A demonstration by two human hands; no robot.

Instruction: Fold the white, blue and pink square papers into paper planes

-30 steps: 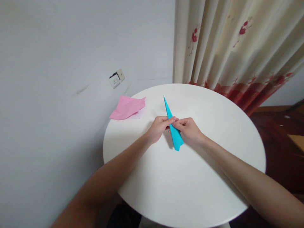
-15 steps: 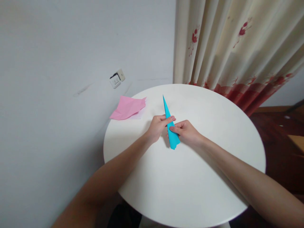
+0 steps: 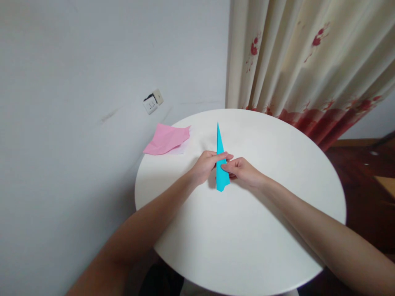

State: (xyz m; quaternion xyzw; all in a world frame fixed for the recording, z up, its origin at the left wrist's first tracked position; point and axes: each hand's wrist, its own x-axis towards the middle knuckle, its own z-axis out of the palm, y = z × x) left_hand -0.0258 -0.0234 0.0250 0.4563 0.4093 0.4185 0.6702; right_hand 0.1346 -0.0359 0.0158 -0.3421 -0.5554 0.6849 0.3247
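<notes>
A folded sheet of blue paper (image 3: 221,181), long and narrow with a sharp tip pointing away from me, is held over the middle of the white table. My left hand (image 3: 207,166) grips it from the left, thumb across the front and fingers behind. From the right, my right hand (image 3: 242,170) pinches its lower half, with the thumb on the front face. The fingers behind the paper are partly hidden. Its wide lower end has an uneven edge.
Pink paper (image 3: 166,139) lies on top of white paper (image 3: 180,149) at the table's back left edge. The round white table (image 3: 240,242) stands against a wall with a socket (image 3: 150,105). A patterned curtain (image 3: 296,65) hangs behind it.
The blue paper has turned so that its tip has swung right and its wide end left; it now stands nearly straight. Both hands still hold it, the left fingers reaching slightly further right.
</notes>
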